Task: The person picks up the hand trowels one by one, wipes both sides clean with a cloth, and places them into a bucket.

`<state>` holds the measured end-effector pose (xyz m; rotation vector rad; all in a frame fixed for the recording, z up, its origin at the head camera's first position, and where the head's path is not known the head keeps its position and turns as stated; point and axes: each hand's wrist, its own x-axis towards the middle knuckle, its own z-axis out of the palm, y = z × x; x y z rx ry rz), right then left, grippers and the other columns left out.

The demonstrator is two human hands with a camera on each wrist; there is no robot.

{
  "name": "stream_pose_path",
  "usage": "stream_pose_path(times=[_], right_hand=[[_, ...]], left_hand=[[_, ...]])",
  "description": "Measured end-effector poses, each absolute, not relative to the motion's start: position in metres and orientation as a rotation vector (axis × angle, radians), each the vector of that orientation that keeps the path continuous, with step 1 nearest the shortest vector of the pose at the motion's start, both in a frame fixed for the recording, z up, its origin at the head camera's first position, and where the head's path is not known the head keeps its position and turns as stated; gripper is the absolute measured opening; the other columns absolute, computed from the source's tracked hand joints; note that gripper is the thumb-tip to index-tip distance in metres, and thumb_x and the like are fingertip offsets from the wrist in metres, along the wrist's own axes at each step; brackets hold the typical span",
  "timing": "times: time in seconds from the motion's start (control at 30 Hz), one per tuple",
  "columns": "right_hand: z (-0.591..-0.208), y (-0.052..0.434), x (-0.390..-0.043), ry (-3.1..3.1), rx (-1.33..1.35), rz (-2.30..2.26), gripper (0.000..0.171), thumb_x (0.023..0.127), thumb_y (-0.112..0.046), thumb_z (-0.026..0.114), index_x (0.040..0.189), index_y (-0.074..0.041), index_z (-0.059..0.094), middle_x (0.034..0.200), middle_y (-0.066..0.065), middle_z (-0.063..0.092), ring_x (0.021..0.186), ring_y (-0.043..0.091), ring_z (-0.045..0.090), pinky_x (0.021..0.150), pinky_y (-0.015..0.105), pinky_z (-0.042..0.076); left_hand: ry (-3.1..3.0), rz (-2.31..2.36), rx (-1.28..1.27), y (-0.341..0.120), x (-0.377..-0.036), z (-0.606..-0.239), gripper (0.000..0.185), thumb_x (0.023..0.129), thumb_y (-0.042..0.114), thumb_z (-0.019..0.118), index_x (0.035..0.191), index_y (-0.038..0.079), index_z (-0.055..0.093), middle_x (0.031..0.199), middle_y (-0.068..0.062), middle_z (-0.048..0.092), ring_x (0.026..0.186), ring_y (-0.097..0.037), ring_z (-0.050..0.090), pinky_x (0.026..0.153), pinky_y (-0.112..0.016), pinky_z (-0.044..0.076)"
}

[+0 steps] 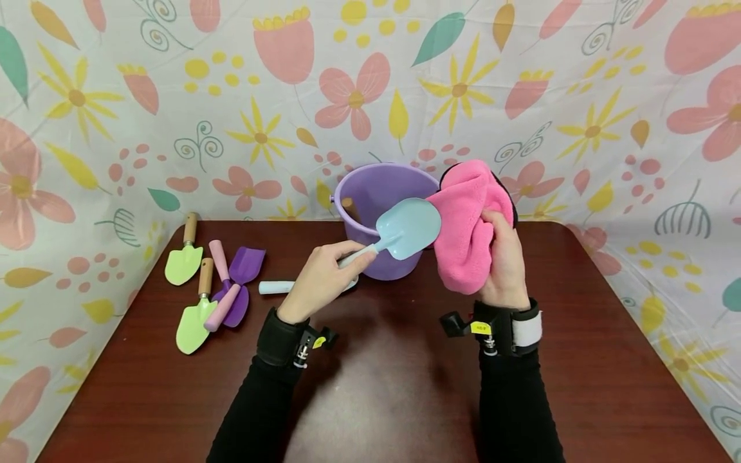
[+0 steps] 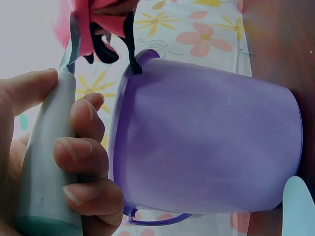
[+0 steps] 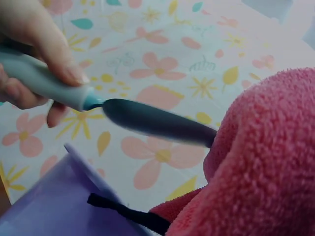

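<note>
My left hand (image 1: 324,273) grips the pale handle of a light blue toy shovel (image 1: 405,228), holding its blade up in front of the purple bucket (image 1: 376,193). My right hand (image 1: 502,257) clutches a pink fleece cloth (image 1: 469,225) whose edge touches the blade's right side. In the left wrist view my fingers (image 2: 81,157) wrap the shovel handle (image 2: 47,162) beside the bucket wall (image 2: 206,142). The right wrist view has the shovel blade (image 3: 157,123) edge-on against the pink cloth (image 3: 266,172).
A wooden handle (image 1: 349,207) sticks up inside the bucket. Another light blue tool (image 1: 274,287) lies on the dark table (image 1: 382,386) behind my left hand. At the left lie two green trowels (image 1: 184,257) and two purple, pink-handled shovels (image 1: 234,286). Floral cloth (image 1: 231,96) surrounds the table.
</note>
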<state>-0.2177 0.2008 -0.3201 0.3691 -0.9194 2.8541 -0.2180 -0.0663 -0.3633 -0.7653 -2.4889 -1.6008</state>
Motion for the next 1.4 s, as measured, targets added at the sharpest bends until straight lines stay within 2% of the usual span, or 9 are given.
stream_pose_path(times=[0.43, 0.67, 0.77, 0.93, 1.1, 1.13, 1.27, 1.37, 1.4], right_hand=[[-0.319, 0.218, -0.220, -0.990, 0.168, 2.632, 0.004, 0.093, -0.003, 0.060, 0.097, 0.000, 0.060, 0.088, 0.007, 0.060, 0.077, 0.018, 0.059, 0.067, 0.024, 0.049], [-0.322, 0.234, -0.222, -1.049, 0.062, 2.551, 0.007, 0.091, -0.003, 0.064, 0.095, 0.002, 0.061, 0.088, 0.008, 0.062, 0.077, 0.018, 0.060, 0.067, 0.024, 0.050], [-0.326, 0.242, -0.222, -1.134, 0.066, 2.530, 0.010, 0.091, -0.002, 0.066, 0.098, 0.002, 0.060, 0.089, 0.008, 0.062, 0.077, 0.018, 0.060, 0.067, 0.024, 0.051], [-0.334, 0.258, -0.221, -1.373, 0.066, 2.441, 0.013, 0.091, -0.003, 0.067, 0.101, 0.002, 0.059, 0.088, 0.007, 0.058, 0.074, 0.016, 0.058, 0.065, 0.021, 0.051], [-0.341, 0.273, -0.217, -1.655, -0.010, 2.269, 0.022, 0.089, -0.007, 0.071, 0.107, -0.001, 0.060, 0.094, 0.006, 0.056, 0.080, 0.014, 0.056, 0.068, 0.019, 0.050], [-0.342, 0.276, -0.217, -1.705, -0.019, 2.236, 0.024, 0.089, -0.008, 0.071, 0.109, -0.003, 0.060, 0.096, 0.005, 0.056, 0.082, 0.014, 0.056, 0.070, 0.019, 0.049], [-0.348, 0.282, -0.218, -1.890, -0.042, 2.125, 0.028, 0.089, -0.013, 0.072, 0.112, -0.005, 0.059, 0.098, 0.005, 0.053, 0.084, 0.013, 0.054, 0.070, 0.017, 0.048], [-0.354, 0.285, -0.221, -2.007, -0.050, 2.069, 0.029, 0.090, -0.014, 0.072, 0.115, -0.006, 0.059, 0.099, 0.004, 0.054, 0.084, 0.012, 0.053, 0.069, 0.016, 0.047], [-0.356, 0.286, -0.222, -2.051, -0.052, 2.047, 0.029, 0.090, -0.015, 0.071, 0.115, -0.007, 0.058, 0.099, 0.003, 0.054, 0.083, 0.012, 0.053, 0.067, 0.016, 0.047]], left_hand=[[-2.506, -1.546, -0.625, -0.078, -0.226, -0.367, 0.023, 0.094, 0.048, 0.062, 0.096, 0.026, 0.071, 0.071, 0.004, 0.062, 0.061, -0.015, 0.053, 0.058, -0.034, 0.040], [-2.516, -1.564, -0.614, -0.088, -0.230, -0.367, 0.029, 0.095, 0.045, 0.062, 0.106, 0.020, 0.072, 0.075, 0.003, 0.065, 0.067, -0.022, 0.059, 0.060, -0.035, 0.043], [-2.559, -1.522, -0.581, -0.090, -0.233, -0.362, 0.034, 0.095, 0.048, 0.060, 0.108, 0.018, 0.069, 0.072, 0.000, 0.064, 0.064, -0.025, 0.060, 0.059, -0.036, 0.043], [-2.653, -1.324, -0.572, -0.089, -0.243, -0.345, 0.032, 0.096, 0.052, 0.054, 0.100, 0.021, 0.063, 0.067, -0.002, 0.059, 0.057, -0.019, 0.055, 0.055, -0.035, 0.040], [-2.699, -1.020, -0.610, -0.085, -0.253, -0.324, 0.027, 0.098, 0.047, 0.054, 0.093, 0.022, 0.065, 0.066, -0.001, 0.048, 0.057, -0.016, 0.043, 0.053, -0.033, 0.033], [-2.708, -0.973, -0.613, -0.085, -0.256, -0.320, 0.027, 0.098, 0.045, 0.055, 0.091, 0.021, 0.066, 0.067, -0.002, 0.049, 0.057, -0.016, 0.041, 0.053, -0.032, 0.031], [-2.749, -0.828, -0.631, -0.081, -0.264, -0.308, 0.028, 0.097, 0.042, 0.057, 0.086, 0.019, 0.069, 0.086, -0.001, 0.065, 0.053, -0.017, 0.036, 0.048, -0.030, 0.024], [-2.811, -0.710, -0.641, -0.076, -0.270, -0.299, 0.035, 0.097, 0.043, 0.059, 0.073, 0.017, 0.063, 0.078, 0.003, 0.063, 0.052, -0.016, 0.037, 0.047, -0.028, 0.022], [-2.836, -0.659, -0.643, -0.074, -0.272, -0.295, 0.038, 0.096, 0.043, 0.059, 0.069, 0.017, 0.060, 0.068, 0.003, 0.055, 0.052, -0.016, 0.038, 0.046, -0.028, 0.022]])
